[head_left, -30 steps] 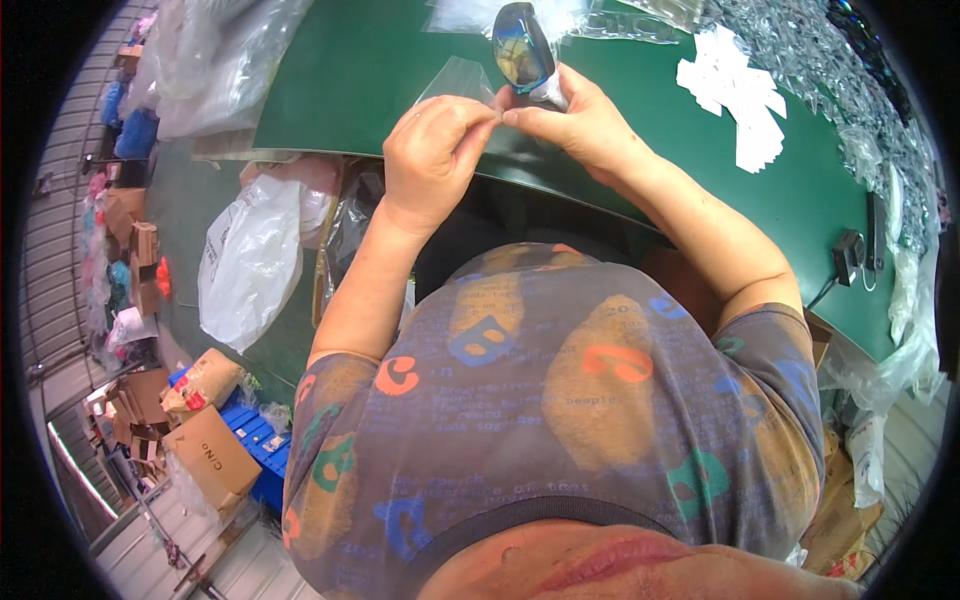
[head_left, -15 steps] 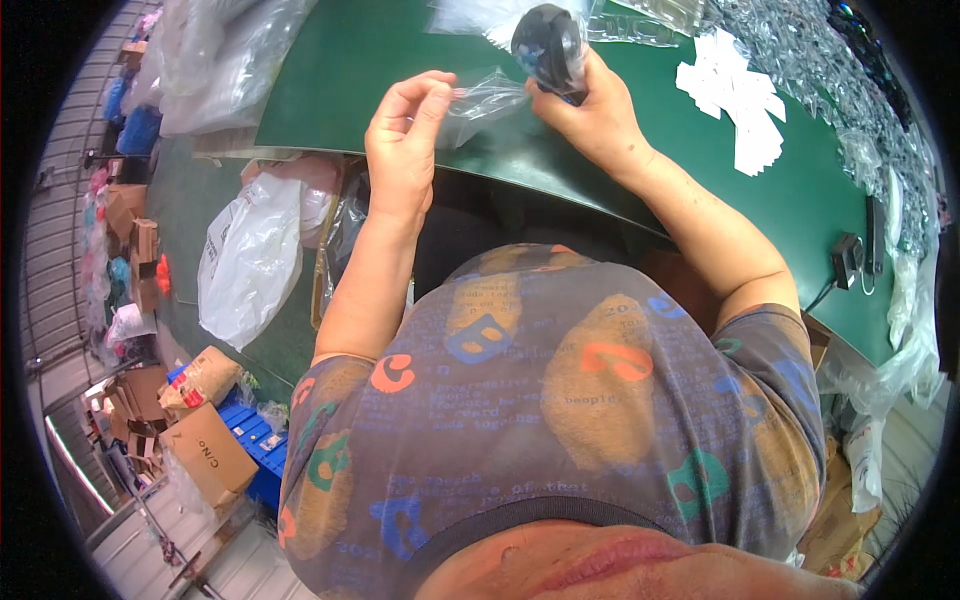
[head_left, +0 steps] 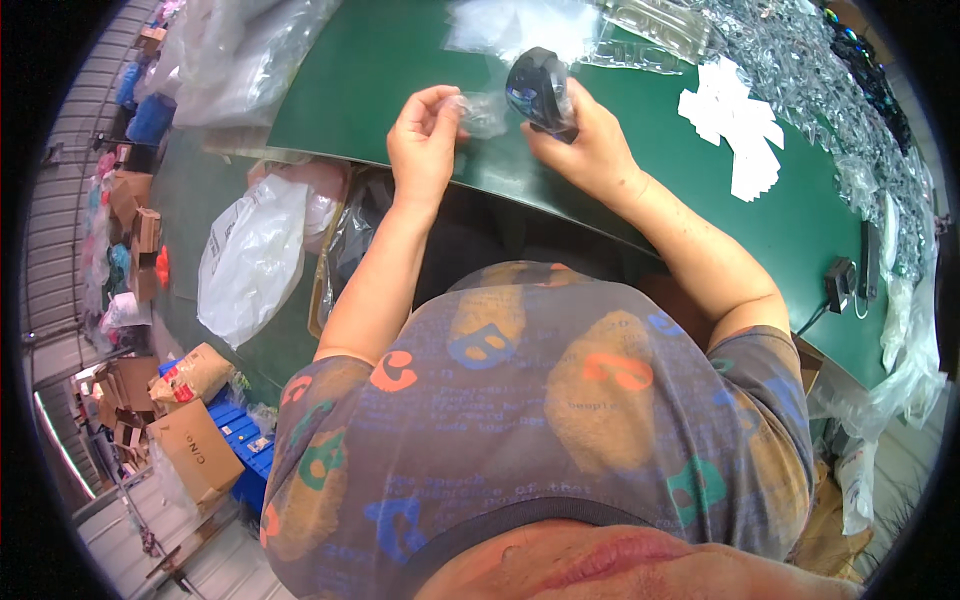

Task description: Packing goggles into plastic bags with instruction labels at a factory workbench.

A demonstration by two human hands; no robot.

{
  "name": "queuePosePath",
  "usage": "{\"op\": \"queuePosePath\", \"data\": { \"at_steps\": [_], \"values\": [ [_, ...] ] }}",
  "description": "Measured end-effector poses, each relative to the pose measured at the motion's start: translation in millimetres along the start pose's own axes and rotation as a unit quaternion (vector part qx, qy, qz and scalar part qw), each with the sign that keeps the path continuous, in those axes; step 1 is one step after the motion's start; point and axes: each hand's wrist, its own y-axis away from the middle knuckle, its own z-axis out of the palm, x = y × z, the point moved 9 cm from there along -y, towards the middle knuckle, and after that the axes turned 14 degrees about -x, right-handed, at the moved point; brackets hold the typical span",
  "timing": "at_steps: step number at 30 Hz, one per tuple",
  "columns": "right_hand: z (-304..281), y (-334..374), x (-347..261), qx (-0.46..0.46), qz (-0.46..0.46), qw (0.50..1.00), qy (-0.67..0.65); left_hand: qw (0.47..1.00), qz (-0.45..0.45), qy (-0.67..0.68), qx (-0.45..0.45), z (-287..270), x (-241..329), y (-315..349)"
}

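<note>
My left hand [head_left: 425,145] is closed in a pinch on one end of a small clear plastic bag [head_left: 484,116]. The crumpled film reaches across toward my right hand [head_left: 588,135]. That hand grips a glossy black, curved object [head_left: 538,92], thumb below and fingers behind it; its exact kind I cannot make out. Clear film shows at its right edge too, and whether it belongs to the same bag I cannot tell. Both hands are above the near edge of the green table [head_left: 640,185].
Flat clear bags [head_left: 520,25] and clear plastic trays [head_left: 650,50] lie at the far side. White paper slips [head_left: 735,130] spread to the right, with a heap of clear wrapped items [head_left: 800,75] beyond. A black adapter [head_left: 838,285] sits at the right edge. A white bag [head_left: 255,255] is at left.
The black object has come down toward me and tilted. The bag's film, stretched between my hands before, is now crumpled and lower. My left hand has shifted slightly right.
</note>
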Motion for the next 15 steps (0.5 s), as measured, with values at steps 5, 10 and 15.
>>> {"op": "queuePosePath", "data": {
  "at_steps": [5, 10, 15],
  "values": [
    [24, 4, -35, -0.138, -0.071, 0.974, 0.166, 0.83, 0.206, -0.518, -0.01, 39, 81, 1],
    [32, 2, -19, -0.169, -0.025, 0.937, 0.305, 0.867, 0.14, -0.477, -0.025, 29, 79, -5],
    [33, 1, -5, -0.199, 0.03, 0.911, 0.359, 0.913, 0.078, -0.401, -0.02, 25, 68, 6]
  ]
}}
